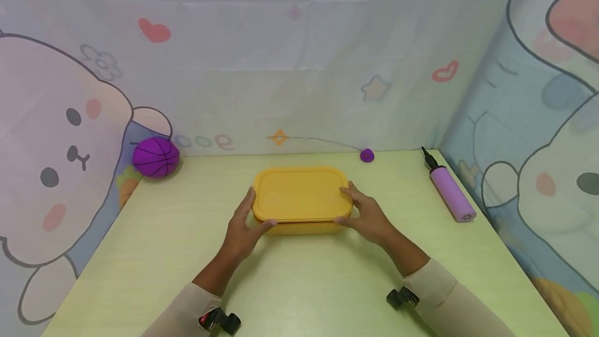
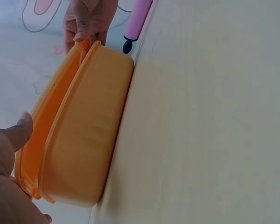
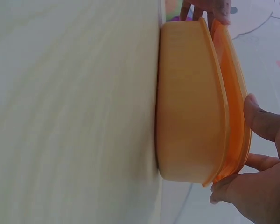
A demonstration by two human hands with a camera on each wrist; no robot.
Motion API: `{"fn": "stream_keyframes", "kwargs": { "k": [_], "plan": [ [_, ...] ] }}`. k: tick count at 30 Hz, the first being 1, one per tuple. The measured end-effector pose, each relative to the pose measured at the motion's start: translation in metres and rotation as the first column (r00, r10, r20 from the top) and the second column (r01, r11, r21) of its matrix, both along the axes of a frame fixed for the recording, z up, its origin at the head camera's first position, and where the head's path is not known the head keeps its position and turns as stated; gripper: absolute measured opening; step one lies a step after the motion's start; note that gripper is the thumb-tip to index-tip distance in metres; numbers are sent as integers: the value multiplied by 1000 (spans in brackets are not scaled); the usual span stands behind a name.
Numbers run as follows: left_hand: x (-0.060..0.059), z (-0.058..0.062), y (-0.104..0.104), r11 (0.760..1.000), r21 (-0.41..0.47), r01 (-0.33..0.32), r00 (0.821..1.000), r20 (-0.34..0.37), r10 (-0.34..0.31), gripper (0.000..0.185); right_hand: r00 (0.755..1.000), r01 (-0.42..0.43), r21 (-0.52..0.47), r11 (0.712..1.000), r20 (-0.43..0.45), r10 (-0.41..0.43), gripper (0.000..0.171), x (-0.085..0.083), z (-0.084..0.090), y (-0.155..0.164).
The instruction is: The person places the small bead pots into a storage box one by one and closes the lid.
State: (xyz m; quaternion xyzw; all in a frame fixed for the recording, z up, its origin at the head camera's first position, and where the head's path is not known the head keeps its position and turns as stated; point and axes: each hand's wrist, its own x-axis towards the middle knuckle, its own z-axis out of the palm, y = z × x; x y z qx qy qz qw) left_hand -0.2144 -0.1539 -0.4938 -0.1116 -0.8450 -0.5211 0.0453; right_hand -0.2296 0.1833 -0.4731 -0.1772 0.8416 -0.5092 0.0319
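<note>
A yellow plastic food container point(image 1: 304, 229) sits on the table with its lid point(image 1: 301, 194) over it. In both wrist views the lid point(image 2: 46, 112) stands tilted, with a gap between it and the container's rim point(image 3: 219, 93) along the near side. My left hand point(image 1: 241, 233) holds the lid's left end, thumb at the near corner and fingers along the side. The right hand point(image 1: 369, 217) grips the opposite end in the same way. What the container holds is hidden.
A purple basketball point(image 1: 156, 157) rests at the table's back left. Near the back edge is a small purple round piece point(image 1: 367, 155) with a thin string. On the right lies a lilac hand pump point(image 1: 452, 193) with a black nozzle. A printed cloth point(image 1: 262, 40) hangs behind.
</note>
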Motion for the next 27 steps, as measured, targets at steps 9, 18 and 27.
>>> {"fn": "stream_keyframes", "kwargs": {
  "k": [9,18,27],
  "plan": [
    [1,-4,-2,1000,-12,10,999,35,-10,103,1000,17,5,1000,26,-18,88,0,-4,-2],
    [0,-7,0,1000,-17,26,998,60,-25,104,999,30,26,999,28,-31,87,-1,-8,-1],
    [-4,-15,0,999,-47,19,999,50,-16,105,999,34,70,997,34,-36,89,0,-8,2]
  ]
}}
